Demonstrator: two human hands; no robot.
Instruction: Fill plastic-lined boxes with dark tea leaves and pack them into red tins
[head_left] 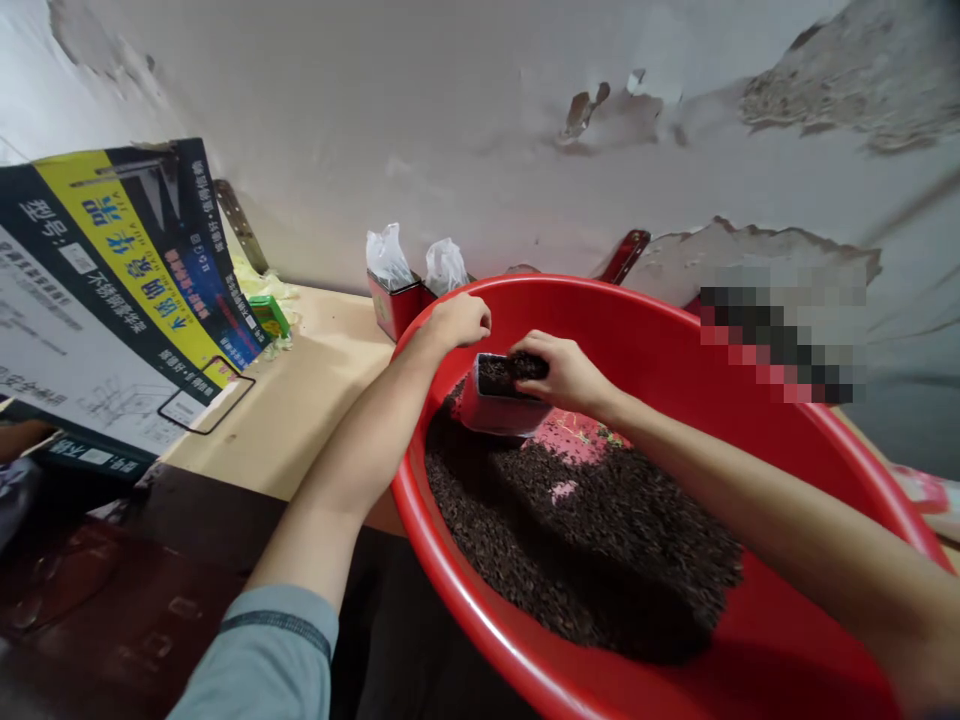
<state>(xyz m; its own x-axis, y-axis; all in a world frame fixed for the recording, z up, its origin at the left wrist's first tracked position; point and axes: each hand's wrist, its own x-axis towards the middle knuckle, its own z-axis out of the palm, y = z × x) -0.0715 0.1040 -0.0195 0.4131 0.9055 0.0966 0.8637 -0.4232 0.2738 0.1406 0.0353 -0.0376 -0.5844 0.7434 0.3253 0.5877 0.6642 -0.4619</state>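
Note:
My right hand (561, 372) is curled round a handful of dark, dry tea leaves (529, 367). It is over a small rectangular container (499, 410) that looks lined with clear plastic and is filled with the same leaves. The container stands inside a large red basin (645, 310), near its far left wall. My left hand (461, 320) is closed, above the basin's left rim and just beyond the container; its fingertips are turned away, so what they hold is hidden. Loose tea leaves (600, 540) cover much of the basin floor.
Behind the basin, a red tin (395, 305) with a white plastic bag (388, 257) stands beside another bagged tin. A printed cardboard box (120, 290) and a small green packet (268, 316) are at left on the wooden table (315, 370). A peeling wall (450, 150) rises behind.

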